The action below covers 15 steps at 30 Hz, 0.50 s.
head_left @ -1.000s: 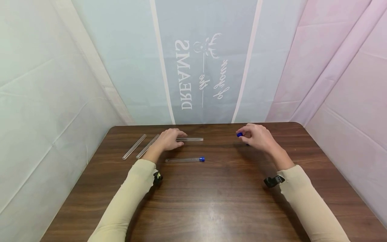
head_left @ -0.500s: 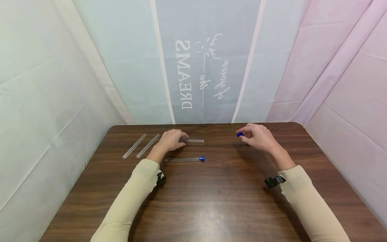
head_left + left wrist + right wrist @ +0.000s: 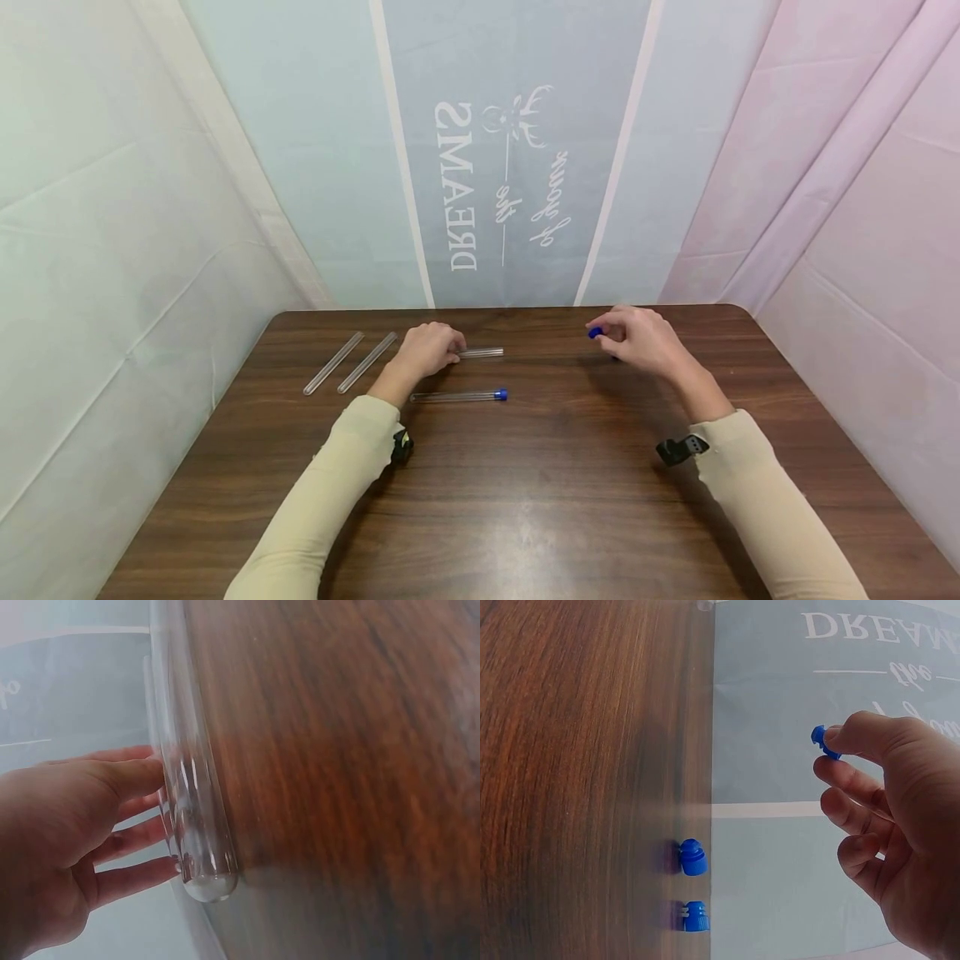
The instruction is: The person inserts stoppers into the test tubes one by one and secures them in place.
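Head view: pale cloth backdrop, printed with white mirrored lettering, hung beyond the far edge. Dark wood-grain table. Cream sleeves, two, reaching in from near left and near right. Right hand, far right, pinching a blue cap between thumb and index finger; remaining fingers bent, slightly apart. Left hand, far, left of centre, apparently clamped with thumb and fingers on one end of an uncapped tube, contact partly hidden. Same tube: clear, open end pointing right. Left bare tube and right bare tube, slanted, lying apart to the left of the left hand. Capped tube, lying nearer, blue-stoppered at right. Loose caps, two, blue, apart, on the table near the right hand.
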Each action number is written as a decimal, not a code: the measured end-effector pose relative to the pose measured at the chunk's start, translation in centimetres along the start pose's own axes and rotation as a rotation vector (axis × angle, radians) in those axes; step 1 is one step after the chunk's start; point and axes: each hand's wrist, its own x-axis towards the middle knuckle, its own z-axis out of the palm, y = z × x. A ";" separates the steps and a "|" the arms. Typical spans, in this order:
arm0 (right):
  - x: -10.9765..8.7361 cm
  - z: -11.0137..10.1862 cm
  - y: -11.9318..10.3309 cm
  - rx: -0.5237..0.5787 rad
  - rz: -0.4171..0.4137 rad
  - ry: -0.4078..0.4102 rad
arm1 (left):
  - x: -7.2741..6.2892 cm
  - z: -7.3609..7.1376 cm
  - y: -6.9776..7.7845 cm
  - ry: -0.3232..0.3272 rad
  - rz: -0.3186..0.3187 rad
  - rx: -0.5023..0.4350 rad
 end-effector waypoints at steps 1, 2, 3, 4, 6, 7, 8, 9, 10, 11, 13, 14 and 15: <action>0.0 0.0 0.0 0.002 -0.001 0.002 | 0.0 0.0 0.0 0.002 0.000 0.003; 0.0 0.0 0.0 0.002 -0.004 0.004 | 0.0 0.1 0.0 0.004 0.000 0.005; 0.0 0.0 0.0 0.002 -0.006 0.007 | 0.0 0.1 -0.1 0.004 0.000 0.006; 0.0 0.0 0.1 0.001 -0.007 0.009 | 0.0 0.1 -0.1 0.004 0.000 0.005; 0.0 0.0 0.0 -0.004 -0.011 0.014 | 0.1 0.2 -0.3 0.004 0.005 0.003; 0.0 -0.1 0.0 -0.011 -0.014 0.018 | 0.1 0.3 -0.3 0.003 0.008 -0.001; 0.1 -0.1 0.0 -0.015 -0.018 0.020 | 0.1 0.3 -0.4 0.004 0.012 -0.003; 0.1 -0.2 -0.1 -0.019 -0.022 0.024 | 0.1 0.3 -0.5 0.004 0.016 -0.005; 0.1 -0.3 -0.1 -0.025 -0.029 0.028 | 0.1 0.3 -0.6 0.006 0.021 -0.008; 0.2 -0.5 -0.2 -0.029 -0.036 0.033 | 0.8 1.3 -1.6 0.022 0.042 -0.018; 0.2 -0.7 -0.3 -0.037 -0.050 0.043 | 0.8 1.2 -1.7 0.028 0.049 -0.025; 0.2 -0.9 -0.4 -0.038 -0.056 0.049 | 0.8 1.2 -1.8 0.035 0.053 -0.029; 0.3 -1.0 -0.5 -0.040 -0.060 0.056 | 0.7 1.1 -1.8 0.042 0.055 -0.036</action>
